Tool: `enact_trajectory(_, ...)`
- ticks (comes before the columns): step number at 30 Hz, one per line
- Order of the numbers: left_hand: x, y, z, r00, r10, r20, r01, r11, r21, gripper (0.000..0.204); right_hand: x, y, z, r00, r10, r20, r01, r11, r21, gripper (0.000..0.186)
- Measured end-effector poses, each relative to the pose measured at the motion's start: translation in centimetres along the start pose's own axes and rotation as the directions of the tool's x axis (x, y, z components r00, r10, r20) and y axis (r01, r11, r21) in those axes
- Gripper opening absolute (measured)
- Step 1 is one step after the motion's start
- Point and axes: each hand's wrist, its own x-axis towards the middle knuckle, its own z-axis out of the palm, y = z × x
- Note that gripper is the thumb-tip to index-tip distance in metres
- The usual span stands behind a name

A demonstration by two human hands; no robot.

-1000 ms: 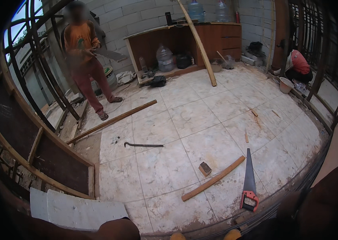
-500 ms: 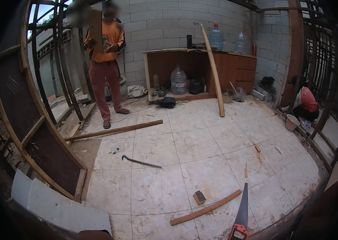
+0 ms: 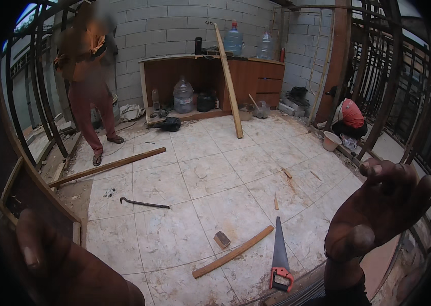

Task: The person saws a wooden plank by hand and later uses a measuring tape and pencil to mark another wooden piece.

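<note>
1. At the far left from where I stand, a dark framed panel [image 3: 47, 199] leans just beyond the left hand [image 3: 67, 268], which is raised low in shadow; I cannot tell whether its fingers are spread or curled.
2. Well beyond the left hand, a co-worker in an orange top and dark red trousers [image 3: 85, 109] stands near the wall.
3. A long timber [image 3: 108, 167] lies slantwise between the left hand and that person's feet.
4. A dark pry bar [image 3: 144, 203], hooked at one end, lies on the tiled floor [image 3: 169, 239], ahead and rightward of the left hand.
5. Between the hands, a small wooden block [image 3: 221, 239] lies just beside a wooden strip [image 3: 234, 253].
6. Well past both hands, a plank [image 3: 228, 81] leans against a brown worktop [image 3: 258, 76] bearing big water bottles.
7. A handsaw [image 3: 280, 252] with a red-and-black handle lies on the floor between the hands, nearer the right.
8. Beyond the right hand [image 3: 378, 209], a person in a red top [image 3: 351, 113] crouches beside a pale bucket [image 3: 331, 142].
9. The right hand is lifted, fingers loosely bent, thumb away from them; the two hands are well apart.
</note>
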Motion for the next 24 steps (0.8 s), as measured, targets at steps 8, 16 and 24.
enact_trajectory(8, -2.3, -4.3, 1.5, 0.679, -0.732, -0.052, 0.734, 0.674, 0.083, 0.027, -17.1, 5.4, -4.2, 0.107, 0.811, 0.576, -0.392, 0.566, -0.725, 0.038)
enact_trajectory(16, -0.2, -4.4, 3.5, -0.004, -0.823, 0.569, 0.796, 0.342, 0.499, 0.035, -37.1, 3.8, -17.7, -0.698, 0.537, 0.473, -0.155, 0.533, -0.832, 0.049)
enact_trajectory(24, 0.3, -3.6, 4.2, -0.262, -0.754, 0.603, 0.680, 0.299, 0.669, 0.057, -39.5, 4.3, -21.5, -0.666, 0.661, 0.345, -0.099, 0.380, -0.920, 0.042)
